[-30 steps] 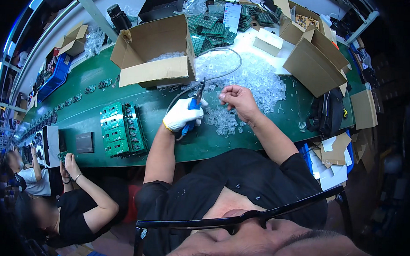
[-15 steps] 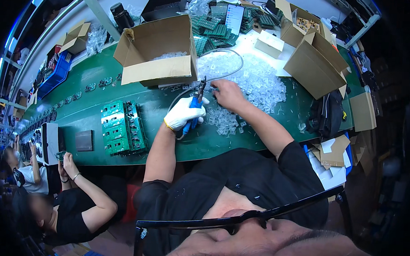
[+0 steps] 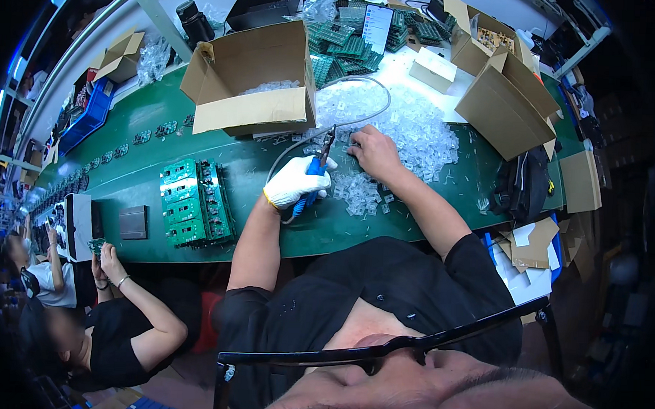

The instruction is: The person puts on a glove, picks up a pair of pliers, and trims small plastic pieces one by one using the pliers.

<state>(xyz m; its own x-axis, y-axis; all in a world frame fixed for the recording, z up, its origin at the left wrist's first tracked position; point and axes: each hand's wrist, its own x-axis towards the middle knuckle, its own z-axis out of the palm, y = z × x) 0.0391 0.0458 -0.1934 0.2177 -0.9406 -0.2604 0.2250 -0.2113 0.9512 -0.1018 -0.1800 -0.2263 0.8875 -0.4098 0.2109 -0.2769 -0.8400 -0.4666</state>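
Note:
My left hand [image 3: 297, 183], in a white knit glove, is wrapped round the blue handles of a pair of nippers [image 3: 319, 165]. Their dark metal jaws point away from me and lean slightly right; a grey cord [image 3: 275, 161] trails from them. Just right of the jaws is my bare right hand [image 3: 376, 154], fingers curled together at the near left edge of a heap of small clear plastic pieces [image 3: 425, 136]. Whatever its fingertips hold is too small to make out. A smaller cluster of clear pieces [image 3: 358, 193] lies between my forearms.
An open cardboard box [image 3: 255, 115] with clear pieces inside stands beyond my left hand. Stacked green circuit boards [image 3: 190, 203] lie to the left. Another open carton [image 3: 505, 102] tilts at the right, beside a black bag [image 3: 521, 186]. A co-worker's hands [image 3: 109, 265] hold a small board.
My right hand has shifted a little to the right, away from the nippers. The nippers' jaws have tipped slightly rightward, while the gloved hand has stayed nearly in place.

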